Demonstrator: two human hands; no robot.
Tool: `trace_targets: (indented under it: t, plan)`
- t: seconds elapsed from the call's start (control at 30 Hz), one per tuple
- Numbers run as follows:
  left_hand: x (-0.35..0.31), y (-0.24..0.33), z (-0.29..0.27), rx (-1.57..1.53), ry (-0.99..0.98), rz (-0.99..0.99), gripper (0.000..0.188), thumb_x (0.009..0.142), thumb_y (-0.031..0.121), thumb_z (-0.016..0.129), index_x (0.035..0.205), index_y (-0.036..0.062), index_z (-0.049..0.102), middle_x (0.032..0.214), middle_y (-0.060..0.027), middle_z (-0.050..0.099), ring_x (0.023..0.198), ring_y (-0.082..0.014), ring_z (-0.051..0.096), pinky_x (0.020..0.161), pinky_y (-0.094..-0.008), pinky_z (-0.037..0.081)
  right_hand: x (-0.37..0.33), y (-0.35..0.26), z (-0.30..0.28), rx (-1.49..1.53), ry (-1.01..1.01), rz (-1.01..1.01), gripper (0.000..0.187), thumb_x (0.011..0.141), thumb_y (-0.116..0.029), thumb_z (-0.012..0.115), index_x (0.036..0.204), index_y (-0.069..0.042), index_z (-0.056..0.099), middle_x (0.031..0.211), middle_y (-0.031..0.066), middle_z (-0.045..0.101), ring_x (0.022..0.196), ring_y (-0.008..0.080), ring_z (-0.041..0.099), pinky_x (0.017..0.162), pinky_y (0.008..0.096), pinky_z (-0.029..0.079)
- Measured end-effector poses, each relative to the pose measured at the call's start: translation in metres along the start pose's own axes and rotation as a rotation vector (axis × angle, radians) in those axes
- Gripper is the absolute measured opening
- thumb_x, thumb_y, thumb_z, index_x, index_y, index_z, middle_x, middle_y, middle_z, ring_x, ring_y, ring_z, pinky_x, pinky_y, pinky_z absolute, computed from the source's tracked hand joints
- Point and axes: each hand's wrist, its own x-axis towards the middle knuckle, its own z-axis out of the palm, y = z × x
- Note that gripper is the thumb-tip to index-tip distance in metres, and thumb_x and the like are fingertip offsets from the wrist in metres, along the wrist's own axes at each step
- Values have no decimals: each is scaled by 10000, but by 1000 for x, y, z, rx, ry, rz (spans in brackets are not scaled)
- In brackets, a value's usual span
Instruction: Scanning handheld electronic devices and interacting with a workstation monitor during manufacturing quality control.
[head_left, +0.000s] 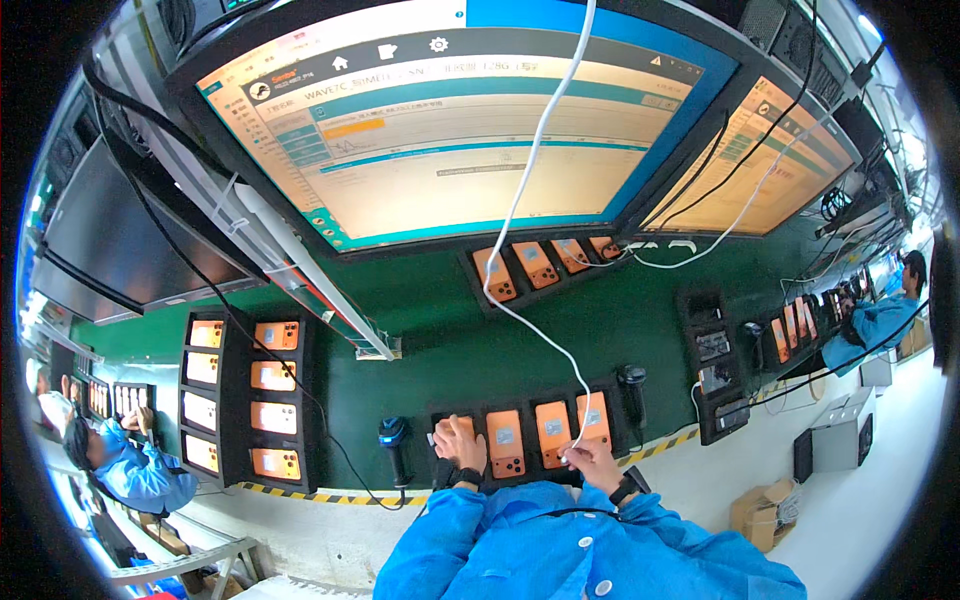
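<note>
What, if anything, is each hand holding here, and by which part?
The right hand pinches the white cable near its lower end. The left hand lies over the leftmost orange phone in the near tray; whether it grips it cannot be told.

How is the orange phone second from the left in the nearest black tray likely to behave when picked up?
The orange phone probably stays stiff, being a flat, straight-edged slab. Its smooth-looking back may be somewhat slippery. Lying flat in the black tray, it seems unlikely to roll.
</note>
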Motion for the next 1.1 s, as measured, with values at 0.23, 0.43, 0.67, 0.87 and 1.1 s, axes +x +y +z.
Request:
trace_targets:
  t: [0.23, 0.43, 0.67, 0.87, 1.1]
  plan:
    - [17, 4, 9, -4, 23, -142, 697, 504, 112, 734, 1136, 111, 441, 1128, -177, 434, 1044, -360, 414, 860, -451, 342, 22, 9, 20, 175, -101, 41, 211, 897, -146, 546, 997, 35, 587, 856, 92, 636, 776, 174, 651, 684, 263, 539]
    - [-9, 17, -36, -181, 173, 55, 795, 480, 144, 734, 1187, 77, 378, 1015, -147, 495, 970, -345, 473, 832, -433, 365, 56, 5, 47, -44, -141, -66, 184, 865, -151, 597, 959, 6, 611, 826, 70, 649, 736, 130, 639, 658, 240, 519]
    - [-40, -1, -56, -335, 84, 97, 630, 520, 250, 772, 1036, 68, 460, 856, -116, 586, 831, -323, 561, 784, -411, 398, 71, -29, 109, -276, -113, -274, 178, 817, -159, 648, 901, -3, 651, 825, 87, 671, 739, 145, 641, 659, 269, 503]
    - [-45, -5, -62, -501, 92, 131, 570, 495, 277, 823, 904, 48, 498, 717, -96, 615, 695, -314, 593, 590, -422, 452, 79, -20, 127, -288, -216, -321, 178, 817, -146, 628, 925, -5, 646, 888, 103, 668, 835, 192, 641, 744, 297, 493]
    - [-50, -12, -59, -601, 63, 128, 478, 514, 190, 778, 868, 52, 488, 690, -80, 608, 666, -290, 589, 591, -394, 449, 71, -32, 132, -546, -308, -424, 170, 809, -193, 606, 893, -52, 654, 846, 119, 640, 811, 281, 616, 715, 343, 483]
